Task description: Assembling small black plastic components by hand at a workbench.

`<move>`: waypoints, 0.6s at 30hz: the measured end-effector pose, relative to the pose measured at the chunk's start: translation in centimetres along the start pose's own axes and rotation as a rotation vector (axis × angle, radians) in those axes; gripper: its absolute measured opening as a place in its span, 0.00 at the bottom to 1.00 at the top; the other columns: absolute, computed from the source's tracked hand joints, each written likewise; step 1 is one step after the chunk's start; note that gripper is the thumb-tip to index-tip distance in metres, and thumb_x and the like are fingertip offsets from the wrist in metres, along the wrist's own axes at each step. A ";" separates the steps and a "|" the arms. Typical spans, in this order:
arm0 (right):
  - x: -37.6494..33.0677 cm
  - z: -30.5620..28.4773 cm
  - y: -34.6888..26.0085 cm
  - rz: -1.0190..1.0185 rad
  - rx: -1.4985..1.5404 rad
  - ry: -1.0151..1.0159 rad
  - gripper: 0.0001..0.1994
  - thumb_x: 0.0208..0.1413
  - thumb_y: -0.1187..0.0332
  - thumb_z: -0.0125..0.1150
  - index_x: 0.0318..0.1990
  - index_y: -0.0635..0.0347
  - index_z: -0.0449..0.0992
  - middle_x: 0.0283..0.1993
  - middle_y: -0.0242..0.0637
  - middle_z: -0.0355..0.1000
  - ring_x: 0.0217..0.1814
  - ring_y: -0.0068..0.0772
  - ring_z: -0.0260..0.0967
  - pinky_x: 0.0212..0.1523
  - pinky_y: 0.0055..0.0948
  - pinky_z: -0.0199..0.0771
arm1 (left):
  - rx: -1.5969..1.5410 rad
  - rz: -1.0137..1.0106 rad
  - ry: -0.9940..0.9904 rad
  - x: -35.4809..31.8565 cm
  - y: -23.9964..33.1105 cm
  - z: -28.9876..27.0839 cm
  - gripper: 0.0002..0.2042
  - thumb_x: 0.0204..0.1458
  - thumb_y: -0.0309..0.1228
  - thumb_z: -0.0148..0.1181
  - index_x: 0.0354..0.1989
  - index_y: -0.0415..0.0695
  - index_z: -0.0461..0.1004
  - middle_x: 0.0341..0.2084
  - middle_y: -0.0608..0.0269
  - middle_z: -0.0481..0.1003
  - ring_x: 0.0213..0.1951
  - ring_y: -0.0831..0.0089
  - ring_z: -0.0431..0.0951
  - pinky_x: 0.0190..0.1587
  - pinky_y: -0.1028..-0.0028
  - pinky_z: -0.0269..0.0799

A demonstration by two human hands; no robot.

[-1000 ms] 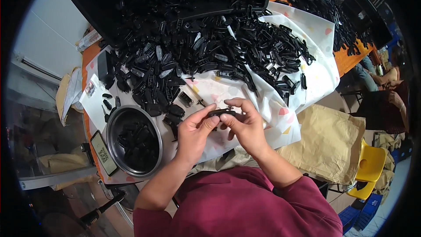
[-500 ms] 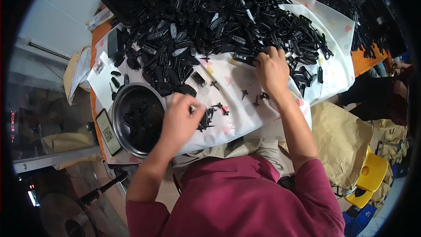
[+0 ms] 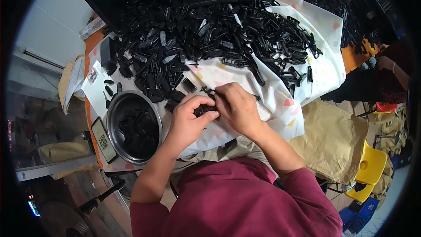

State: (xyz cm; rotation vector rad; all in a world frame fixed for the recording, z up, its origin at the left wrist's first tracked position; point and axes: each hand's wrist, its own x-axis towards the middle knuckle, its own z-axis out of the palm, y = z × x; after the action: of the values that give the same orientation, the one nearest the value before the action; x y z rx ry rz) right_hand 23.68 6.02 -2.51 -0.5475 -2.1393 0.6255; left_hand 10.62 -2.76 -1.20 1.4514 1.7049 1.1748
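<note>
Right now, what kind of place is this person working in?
Probably a small workshop or assembly bench. A big heap of small black plastic parts covers a white cloth, a metal bowl holds more, and both hands, left hand and right hand, work one black part.

Half a second ago the hands were apart: the right hand was stretched out to the edge of the heap of black plastic parts, and the left hand lay near the steel bowl. Both have since come together over the white cloth, fingers closed about one small black part between them, much as they were a second ago
</note>
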 end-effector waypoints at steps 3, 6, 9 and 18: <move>-0.8 -0.9 -0.6 0.140 0.101 -0.061 0.10 0.42 0.80 0.59 0.34 0.66 0.68 0.28 0.41 0.68 0.24 0.35 0.69 0.26 0.26 0.69 | -0.274 -0.104 0.084 -0.6 -0.4 0.6 0.13 0.39 0.22 0.64 0.36 0.39 0.70 0.30 0.65 0.72 0.33 0.76 0.71 0.38 0.78 0.67; -1.1 -1.8 -1.4 0.309 0.397 -0.101 0.09 0.44 0.79 0.58 0.34 0.66 0.68 0.32 0.41 0.70 0.27 0.30 0.70 0.27 0.22 0.69 | -0.667 -0.236 0.045 -1.1 -0.1 0.7 0.14 0.42 0.22 0.63 0.38 0.39 0.68 0.33 0.69 0.71 0.35 0.83 0.69 0.38 0.82 0.67; -0.7 -3.2 -1.0 0.145 0.369 -0.165 0.09 0.46 0.77 0.58 0.36 0.65 0.68 0.33 0.41 0.69 0.28 0.33 0.69 0.27 0.25 0.67 | -0.473 -0.126 0.037 -1.0 0.7 0.3 0.14 0.41 0.22 0.64 0.37 0.39 0.68 0.32 0.69 0.71 0.34 0.84 0.69 0.37 0.82 0.67; -0.5 -5.3 -2.3 0.090 0.287 -0.090 0.14 0.43 0.81 0.58 0.41 0.67 0.72 0.36 0.43 0.70 0.31 0.32 0.68 0.28 0.24 0.69 | -0.169 0.164 0.079 -0.8 2.2 -0.3 0.16 0.37 0.23 0.66 0.38 0.38 0.72 0.32 0.64 0.69 0.27 0.81 0.65 0.31 0.83 0.63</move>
State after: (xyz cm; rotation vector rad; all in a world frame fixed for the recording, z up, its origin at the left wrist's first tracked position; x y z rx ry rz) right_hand 27.81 5.28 1.41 -0.4657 -2.0680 1.0049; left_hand 11.54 -3.57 0.86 1.4787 1.5190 1.4448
